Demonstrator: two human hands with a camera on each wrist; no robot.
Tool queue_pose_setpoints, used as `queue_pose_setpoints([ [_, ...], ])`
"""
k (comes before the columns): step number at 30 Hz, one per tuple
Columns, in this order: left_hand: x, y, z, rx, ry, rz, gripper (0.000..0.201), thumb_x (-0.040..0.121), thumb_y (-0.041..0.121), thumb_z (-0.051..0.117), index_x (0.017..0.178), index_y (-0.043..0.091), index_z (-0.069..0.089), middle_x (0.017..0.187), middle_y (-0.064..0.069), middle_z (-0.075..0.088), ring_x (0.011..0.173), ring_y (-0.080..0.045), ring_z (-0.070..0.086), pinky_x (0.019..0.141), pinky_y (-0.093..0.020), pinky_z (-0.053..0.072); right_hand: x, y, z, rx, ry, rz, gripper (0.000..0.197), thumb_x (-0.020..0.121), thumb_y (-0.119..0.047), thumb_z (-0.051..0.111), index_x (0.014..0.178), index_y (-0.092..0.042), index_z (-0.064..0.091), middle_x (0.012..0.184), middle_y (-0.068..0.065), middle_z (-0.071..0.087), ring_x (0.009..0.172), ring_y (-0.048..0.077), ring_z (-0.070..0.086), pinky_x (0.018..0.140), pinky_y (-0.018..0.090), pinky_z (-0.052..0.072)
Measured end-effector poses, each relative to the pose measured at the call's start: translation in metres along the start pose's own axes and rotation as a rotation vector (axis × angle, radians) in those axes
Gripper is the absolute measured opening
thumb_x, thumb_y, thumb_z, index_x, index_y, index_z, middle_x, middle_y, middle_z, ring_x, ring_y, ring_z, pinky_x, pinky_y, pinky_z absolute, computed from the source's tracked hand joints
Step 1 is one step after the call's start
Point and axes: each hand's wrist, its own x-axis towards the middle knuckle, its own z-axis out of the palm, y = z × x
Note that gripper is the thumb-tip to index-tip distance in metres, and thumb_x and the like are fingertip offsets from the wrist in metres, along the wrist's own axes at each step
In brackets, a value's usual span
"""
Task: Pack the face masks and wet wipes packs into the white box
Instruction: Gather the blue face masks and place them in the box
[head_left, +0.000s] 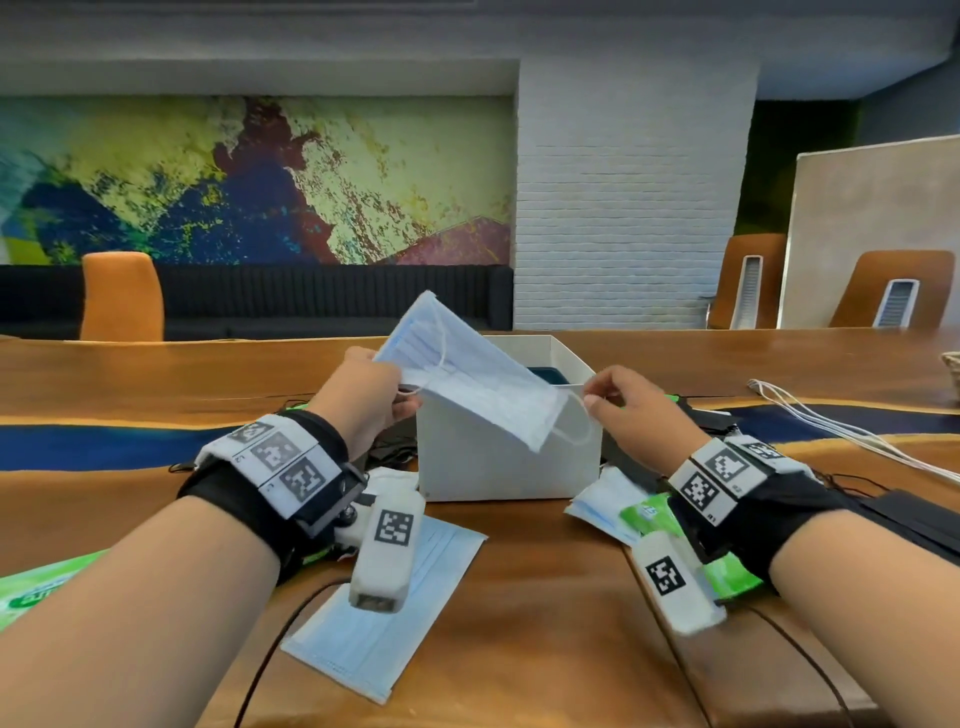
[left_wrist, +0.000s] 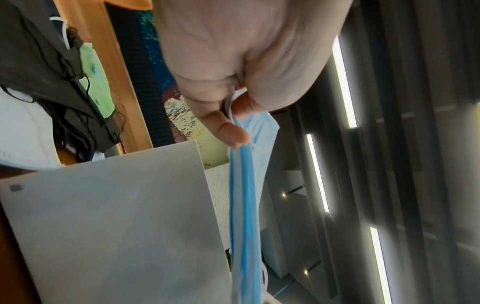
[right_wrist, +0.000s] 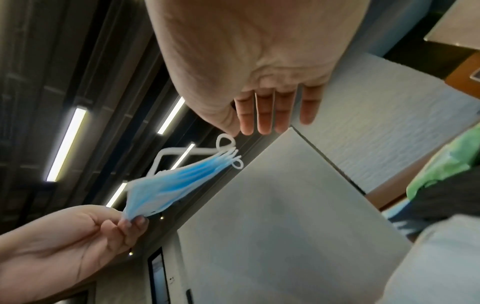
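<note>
A stack of light blue face masks (head_left: 467, 374) hangs tilted over the open white box (head_left: 498, 462). My left hand (head_left: 400, 387) pinches the stack's left end between thumb and fingers; the left wrist view shows the masks (left_wrist: 244, 185) edge-on beside the box wall (left_wrist: 116, 226). My right hand (head_left: 592, 395) is at the stack's lower right end with its fingers (right_wrist: 262, 121) fairly straight. Its thumb tip touches a white ear loop (right_wrist: 224, 142). Another blue mask (head_left: 384, 613) lies flat on the table under my left wrist. A green wet wipes pack (head_left: 654, 519) lies under my right wrist.
More blue masks (head_left: 602, 499) lie right of the box and black masks (head_left: 389, 447) to its left. A second green pack (head_left: 36, 587) sits at the near left edge. White cables (head_left: 831, 426) run across the table's right side. Something dark teal (head_left: 545, 373) lies inside the box.
</note>
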Motion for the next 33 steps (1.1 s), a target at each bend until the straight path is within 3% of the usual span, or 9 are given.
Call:
queue_pose_setpoints([
  [2, 0.011, 0.0, -0.001, -0.184, 0.013, -0.013, 0.034, 0.098, -0.001, 0.038, 0.131, 0.006, 0.037, 0.124, -0.018, 0.051, 0.081, -0.021, 0.064, 0.047, -0.019, 0.055, 0.01, 0.001, -0.003, -0.078, 0.048, -0.024, 0.03, 0.096, -0.026, 0.049, 0.126, -0.021, 0.049, 0.129, -0.002, 0.049, 0.114, 0.015, 0.051, 0.09, 0.026, 0.042],
  [5, 0.023, 0.0, 0.003, -0.306, 0.047, -0.021, 0.037, 0.097, -0.004, 0.036, 0.133, 0.004, 0.038, 0.128, -0.016, 0.05, 0.091, -0.024, 0.065, 0.051, -0.021, 0.057, 0.02, -0.003, -0.002, -0.216, -0.079, -0.025, 0.046, 0.097, -0.024, 0.045, 0.142, -0.02, 0.035, 0.149, -0.001, 0.034, 0.132, 0.018, 0.039, 0.107, 0.031, 0.032],
  [11, 0.036, -0.001, 0.023, -0.262, 0.003, 0.061, 0.019, 0.094, -0.008, 0.039, 0.107, 0.005, 0.045, 0.132, -0.028, 0.052, 0.078, -0.017, 0.06, 0.061, -0.023, 0.056, 0.036, 0.003, 0.008, -0.383, -0.204, 0.0, 0.048, 0.1, -0.024, 0.036, 0.148, -0.018, 0.028, 0.152, 0.003, 0.032, 0.14, 0.02, 0.028, 0.114, 0.03, 0.02],
  [18, 0.051, -0.007, 0.041, -0.193, 0.038, 0.041, 0.043, 0.092, -0.008, 0.044, 0.135, -0.009, 0.041, 0.13, -0.024, 0.054, 0.079, -0.019, 0.061, 0.058, -0.024, 0.056, 0.027, 0.009, 0.013, -0.513, -0.302, -0.065, 0.084, 0.09, -0.041, 0.054, 0.151, -0.028, -0.001, 0.157, -0.004, 0.006, 0.146, 0.017, -0.002, 0.117, 0.034, 0.006],
  [22, 0.046, 0.004, 0.05, 0.067, -0.011, 0.059, 0.038, 0.092, -0.006, 0.045, 0.129, -0.008, 0.046, 0.119, -0.023, 0.059, 0.067, -0.018, 0.059, 0.052, -0.025, 0.054, 0.03, 0.01, 0.012, -0.478, -0.31, -0.058, 0.087, 0.088, -0.043, 0.058, 0.151, -0.029, 0.0, 0.157, -0.005, 0.007, 0.146, 0.017, -0.002, 0.117, 0.036, 0.007],
  [25, 0.037, 0.018, 0.053, 0.448, -0.067, 0.056, 0.013, 0.096, 0.002, 0.042, 0.098, 0.003, 0.055, 0.087, -0.013, 0.061, 0.052, -0.014, 0.051, 0.038, -0.019, 0.042, 0.029, 0.015, 0.017, -0.455, -0.277, -0.064, 0.09, 0.085, -0.044, 0.06, 0.151, -0.032, 0.0, 0.155, -0.007, 0.008, 0.145, 0.016, -0.002, 0.117, 0.036, 0.01],
  [28, 0.038, 0.024, 0.056, 0.711, -0.096, -0.041, 0.028, 0.1, 0.01, 0.035, 0.078, 0.003, 0.05, 0.057, -0.009, 0.053, 0.04, -0.014, 0.041, 0.038, -0.021, 0.032, 0.028, 0.016, 0.018, -0.428, -0.261, -0.075, 0.091, 0.085, -0.044, 0.061, 0.151, -0.032, 0.0, 0.154, -0.007, 0.009, 0.144, 0.016, -0.002, 0.117, 0.036, 0.011],
  [31, 0.044, 0.025, 0.059, 0.813, -0.105, -0.112, 0.034, 0.101, 0.013, 0.033, 0.073, 0.003, 0.049, 0.065, -0.008, 0.046, 0.052, -0.015, 0.034, 0.05, -0.02, 0.026, 0.026, 0.017, 0.018, -0.412, -0.258, -0.09, 0.091, 0.085, -0.043, 0.061, 0.151, -0.031, 0.0, 0.154, -0.006, 0.011, 0.144, 0.016, -0.002, 0.117, 0.035, 0.01],
  [33, 0.045, 0.026, 0.059, 0.86, -0.107, -0.103, 0.021, 0.1, 0.011, 0.036, 0.088, 0.002, 0.052, 0.066, -0.007, 0.042, 0.053, -0.014, 0.033, 0.05, -0.02, 0.026, 0.025, 0.016, 0.018, -0.412, -0.254, -0.092, 0.09, 0.085, -0.043, 0.061, 0.151, -0.03, 0.0, 0.154, -0.006, 0.011, 0.144, 0.016, -0.002, 0.117, 0.035, 0.009],
])
